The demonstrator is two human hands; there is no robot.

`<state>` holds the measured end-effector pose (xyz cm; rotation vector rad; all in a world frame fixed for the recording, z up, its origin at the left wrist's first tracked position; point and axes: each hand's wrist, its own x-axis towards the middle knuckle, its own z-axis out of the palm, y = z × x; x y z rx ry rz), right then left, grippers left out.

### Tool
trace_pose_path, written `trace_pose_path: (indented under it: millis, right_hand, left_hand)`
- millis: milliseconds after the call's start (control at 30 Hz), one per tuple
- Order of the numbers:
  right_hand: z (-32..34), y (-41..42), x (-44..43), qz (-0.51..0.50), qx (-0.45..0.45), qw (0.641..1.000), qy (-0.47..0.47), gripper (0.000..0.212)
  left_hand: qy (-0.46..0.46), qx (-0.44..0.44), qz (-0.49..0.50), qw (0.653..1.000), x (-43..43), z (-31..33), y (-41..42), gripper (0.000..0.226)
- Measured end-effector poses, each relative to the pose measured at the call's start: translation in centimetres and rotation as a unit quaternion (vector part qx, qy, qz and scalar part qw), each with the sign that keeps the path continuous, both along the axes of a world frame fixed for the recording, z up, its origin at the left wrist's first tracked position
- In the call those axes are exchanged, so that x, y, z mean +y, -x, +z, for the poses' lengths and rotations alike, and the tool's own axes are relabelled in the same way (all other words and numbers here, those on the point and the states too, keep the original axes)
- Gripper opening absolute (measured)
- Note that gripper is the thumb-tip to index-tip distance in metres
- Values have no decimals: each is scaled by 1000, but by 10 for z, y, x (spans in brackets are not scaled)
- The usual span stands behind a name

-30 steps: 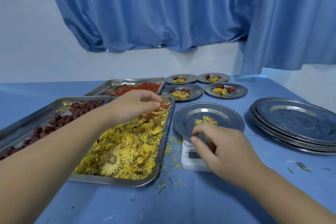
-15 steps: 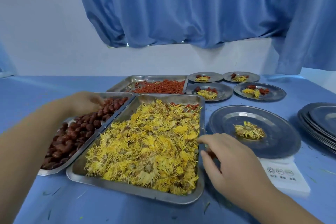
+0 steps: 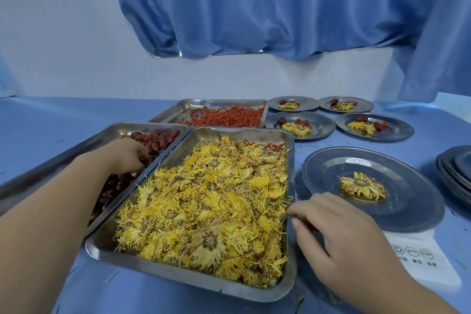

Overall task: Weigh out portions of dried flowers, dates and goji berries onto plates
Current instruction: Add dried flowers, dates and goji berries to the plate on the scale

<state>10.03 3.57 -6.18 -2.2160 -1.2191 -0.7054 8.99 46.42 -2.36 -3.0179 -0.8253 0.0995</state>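
A blue curtain (image 3: 254, 7) hangs in heavy folds against the white wall (image 3: 51, 33) behind the desk (image 3: 63, 115). The desk top is blue, with thin stray shreds (image 3: 111, 276) scattered near its front.

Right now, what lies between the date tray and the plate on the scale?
In the head view, the tray of dried yellow flowers fills that stretch. The right hand is at its right rim, just short of the plate.
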Motion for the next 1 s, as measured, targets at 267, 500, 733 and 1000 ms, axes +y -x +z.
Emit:
trace_pose_path:
  millis: [267, 500, 733, 1000]
  right_hand:
    - [7, -5, -13, 6, -3, 997, -72, 21]
    - [19, -21, -46, -64, 76, 971, -217, 14]
    - [23, -44, -70, -120, 164, 929, -310, 15]
    - [19, -45, -68, -117, 122, 945, -281, 12]
  left_hand:
    - [104, -200, -116, 967, -74, 41, 6, 9]
    - [198, -199, -249, 927, -187, 53, -20, 12]
    - [229, -144, -336, 902, -274, 44, -57, 21]
    - [163, -85, -397, 899, -301, 32, -77, 32]
